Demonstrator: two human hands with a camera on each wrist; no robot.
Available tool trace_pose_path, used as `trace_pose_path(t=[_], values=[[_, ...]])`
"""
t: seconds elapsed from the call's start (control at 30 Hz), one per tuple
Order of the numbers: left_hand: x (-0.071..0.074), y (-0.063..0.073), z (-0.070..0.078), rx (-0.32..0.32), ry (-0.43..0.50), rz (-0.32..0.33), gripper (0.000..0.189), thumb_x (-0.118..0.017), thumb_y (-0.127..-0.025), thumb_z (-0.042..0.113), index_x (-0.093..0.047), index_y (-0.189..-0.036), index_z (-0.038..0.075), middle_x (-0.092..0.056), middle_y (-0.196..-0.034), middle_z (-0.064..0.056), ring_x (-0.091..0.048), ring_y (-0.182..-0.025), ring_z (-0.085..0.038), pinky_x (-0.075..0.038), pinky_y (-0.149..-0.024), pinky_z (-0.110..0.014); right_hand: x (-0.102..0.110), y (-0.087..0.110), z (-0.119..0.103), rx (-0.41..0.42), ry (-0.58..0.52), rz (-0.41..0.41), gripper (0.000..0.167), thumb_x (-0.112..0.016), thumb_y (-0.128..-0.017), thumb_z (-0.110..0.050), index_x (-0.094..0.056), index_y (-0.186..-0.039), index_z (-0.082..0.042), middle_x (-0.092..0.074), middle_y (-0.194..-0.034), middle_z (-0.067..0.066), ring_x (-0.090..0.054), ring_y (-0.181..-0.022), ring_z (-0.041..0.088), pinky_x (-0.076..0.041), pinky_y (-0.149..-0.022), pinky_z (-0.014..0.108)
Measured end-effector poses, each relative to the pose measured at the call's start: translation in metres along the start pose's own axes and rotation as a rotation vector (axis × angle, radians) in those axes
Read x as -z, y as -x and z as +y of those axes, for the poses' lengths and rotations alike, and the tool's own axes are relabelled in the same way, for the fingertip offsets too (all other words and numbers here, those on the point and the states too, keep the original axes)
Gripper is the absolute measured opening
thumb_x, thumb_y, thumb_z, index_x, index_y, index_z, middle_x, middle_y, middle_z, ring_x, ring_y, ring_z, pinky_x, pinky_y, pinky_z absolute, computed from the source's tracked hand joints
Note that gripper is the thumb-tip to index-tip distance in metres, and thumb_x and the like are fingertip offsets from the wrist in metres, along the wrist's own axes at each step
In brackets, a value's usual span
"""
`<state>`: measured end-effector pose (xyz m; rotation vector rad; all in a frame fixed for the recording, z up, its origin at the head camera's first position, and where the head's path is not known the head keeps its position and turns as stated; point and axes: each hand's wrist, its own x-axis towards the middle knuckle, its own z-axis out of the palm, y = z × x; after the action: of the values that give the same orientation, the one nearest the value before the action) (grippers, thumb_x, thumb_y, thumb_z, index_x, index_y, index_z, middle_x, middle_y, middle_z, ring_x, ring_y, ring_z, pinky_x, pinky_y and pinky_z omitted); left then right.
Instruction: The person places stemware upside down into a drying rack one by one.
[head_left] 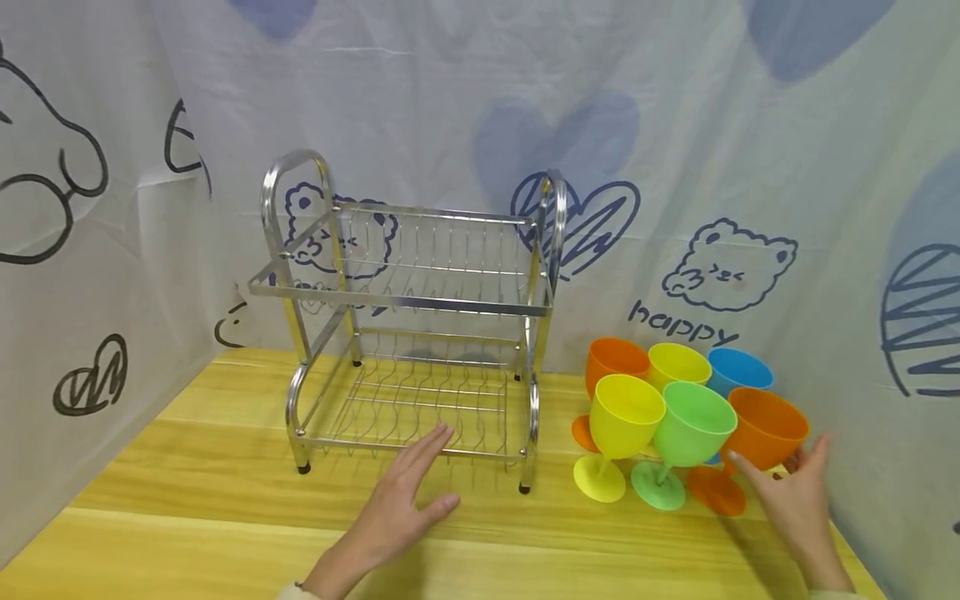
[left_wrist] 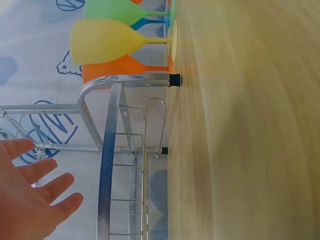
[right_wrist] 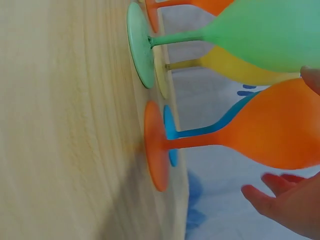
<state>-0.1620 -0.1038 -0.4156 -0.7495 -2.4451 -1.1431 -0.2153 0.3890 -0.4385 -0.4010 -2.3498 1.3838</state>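
Note:
At the right end of the table stand several plastic goblets. My right hand (head_left: 798,492) is at the front-right orange goblet (head_left: 767,429), thumb at the near side of its bowl and fingers spread around the other side. In the right wrist view a gap shows between those fingers (right_wrist: 260,200) and the bowl, and the goblet's foot rests on the table. Beside it are a green goblet (head_left: 693,425) and a yellow goblet (head_left: 626,417). My left hand (head_left: 393,512) hovers with straight fingers before a two-tier metal dish rack (head_left: 416,304), holding nothing.
Behind the front row stand another orange goblet (head_left: 617,360), a yellow one (head_left: 678,364) and a blue one (head_left: 738,371). A printed cloth (head_left: 450,92) hangs behind and at both sides of the wooden table (head_left: 180,475).

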Motion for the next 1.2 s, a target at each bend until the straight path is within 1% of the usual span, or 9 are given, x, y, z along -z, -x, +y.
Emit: trace_pose_path(t=[0.1,0.3,0.47,0.53,0.7,0.73,0.93,1.07,1.2], values=[[0.0,0.0,-0.001,0.01,0.047,-0.007,0.067,-0.054,-0.093,0.042,-0.036,-0.149,0.011,-0.035,-0.151,-0.015,-0.036,-0.13,-0.046,-0.031,-0.088,-0.079,-0.001,-0.008,0.012,0.012,-0.03,-0.021,0.119,-0.072,-0.087,-0.036,0.029,-0.147,-0.027,-0.014,-0.155,0.028,-0.026,-0.137,0.044,-0.033,-0.106,0.054],[0.001,-0.002,-0.002,0.027,0.081,-0.009,0.066,-0.054,-0.093,0.039,-0.036,-0.15,0.011,-0.035,-0.151,-0.015,-0.036,-0.131,-0.046,-0.03,-0.088,-0.08,0.0,0.0,0.001,0.018,-0.013,-0.008,0.101,-0.073,-0.087,-0.032,0.001,-0.154,-0.027,-0.031,-0.147,0.024,-0.044,-0.122,0.03,-0.046,-0.091,0.019],[0.002,-0.002,-0.003,0.035,0.087,-0.006,0.067,-0.054,-0.093,0.04,-0.035,-0.15,0.012,-0.036,-0.151,-0.014,-0.036,-0.131,-0.047,-0.029,-0.088,-0.08,0.001,-0.003,0.009,-0.028,0.057,0.019,0.1,-0.073,-0.085,-0.04,-0.007,-0.155,-0.014,-0.032,-0.146,0.025,-0.044,-0.117,0.032,-0.046,-0.085,0.021],[0.002,-0.002,-0.004,0.03,0.089,0.002,0.068,-0.053,-0.093,0.043,-0.035,-0.15,0.012,-0.037,-0.15,-0.016,-0.036,-0.13,-0.048,-0.029,-0.087,-0.081,0.003,-0.009,0.02,-0.06,0.051,0.046,0.101,-0.074,-0.083,-0.042,-0.011,-0.155,-0.012,-0.032,-0.147,0.024,-0.041,-0.121,0.037,-0.046,-0.091,0.03],[0.003,-0.002,-0.005,0.018,0.129,0.029,0.07,-0.054,-0.093,0.048,-0.034,-0.151,0.014,-0.037,-0.149,-0.018,-0.038,-0.128,-0.05,-0.032,-0.085,-0.08,0.011,-0.018,0.047,-0.082,0.042,0.115,0.1,-0.077,-0.08,-0.043,-0.014,-0.155,-0.019,-0.035,-0.145,0.017,-0.044,-0.117,0.025,-0.043,-0.089,0.016],[0.004,-0.003,-0.006,0.017,0.141,0.033,0.07,-0.054,-0.092,0.048,-0.034,-0.151,0.015,-0.037,-0.149,-0.018,-0.038,-0.127,-0.05,-0.032,-0.085,-0.08,0.012,-0.016,0.046,-0.077,0.048,0.126,0.099,-0.077,-0.08,-0.042,-0.015,-0.154,-0.02,-0.036,-0.143,0.014,-0.047,-0.112,0.018,-0.042,-0.081,0.009],[0.006,-0.004,-0.005,-0.001,0.184,0.056,0.069,-0.057,-0.091,0.046,-0.036,-0.15,0.016,-0.039,-0.148,-0.017,-0.04,-0.126,-0.05,-0.033,-0.086,-0.079,0.024,0.022,-0.017,-0.078,-0.001,0.126,0.091,-0.076,-0.085,-0.027,-0.017,-0.152,-0.008,-0.038,-0.13,0.012,-0.045,-0.089,-0.003,-0.041,-0.066,0.001],[0.004,-0.008,-0.002,-0.025,0.202,0.075,0.069,-0.059,-0.091,0.045,-0.037,-0.149,0.016,-0.039,-0.149,-0.014,-0.04,-0.129,-0.046,-0.032,-0.089,-0.078,0.027,0.043,-0.052,-0.108,0.024,0.135,0.088,-0.072,-0.088,-0.026,-0.014,-0.153,-0.01,-0.034,-0.137,0.014,-0.044,-0.098,0.005,-0.043,-0.082,0.005],[0.004,-0.016,0.004,-0.051,0.217,0.094,0.07,-0.059,-0.09,0.047,-0.038,-0.149,0.015,-0.039,-0.15,-0.011,-0.039,-0.131,-0.042,-0.031,-0.093,-0.076,0.024,0.054,-0.069,-0.09,0.038,0.144,0.088,-0.072,-0.088,-0.023,-0.015,-0.154,-0.014,-0.03,-0.144,0.015,-0.039,-0.11,0.016,-0.035,-0.103,0.015]])
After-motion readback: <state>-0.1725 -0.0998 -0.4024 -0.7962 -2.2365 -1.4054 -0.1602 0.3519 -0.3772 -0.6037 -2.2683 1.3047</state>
